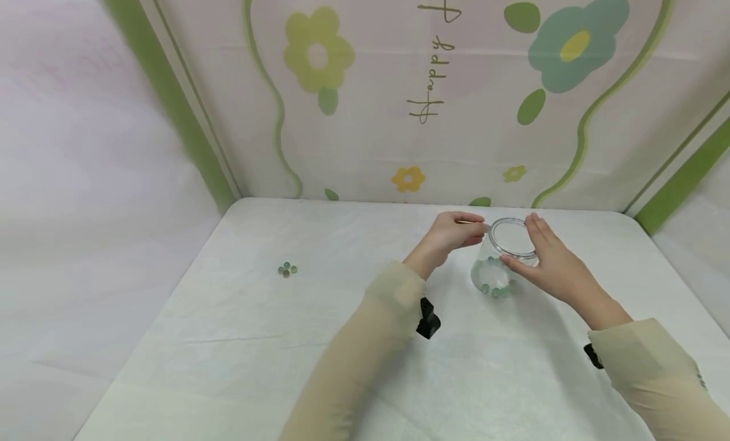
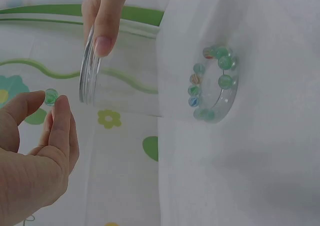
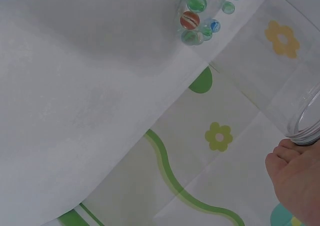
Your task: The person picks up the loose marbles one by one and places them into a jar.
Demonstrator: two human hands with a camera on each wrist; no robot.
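Note:
My left hand point(image 1: 447, 237) pinches a green glass marble point(image 2: 51, 96) between thumb and fingertips, just outside the rim of a clear jar point(image 2: 130, 93). The jar stands upright on the right part of the table, with several marbles point(image 2: 225, 81) around its bottom, mostly green, some blue or reddish. My right hand point(image 1: 556, 263) grips the jar at its rim, thumb on the near side and fingers on the far side. In the right wrist view, part of the right hand point(image 3: 300, 173) shows against the rim, and a red-and-white marble point(image 3: 190, 20) is visible low in the jar.
Several loose marbles point(image 1: 287, 270) lie grouped on the white-covered table point(image 1: 228, 365), left of both hands. Behind the table's back edge hangs a flower-printed cloth point(image 1: 365, 111), and a pale cloth wall point(image 1: 85, 175) rises on the left.

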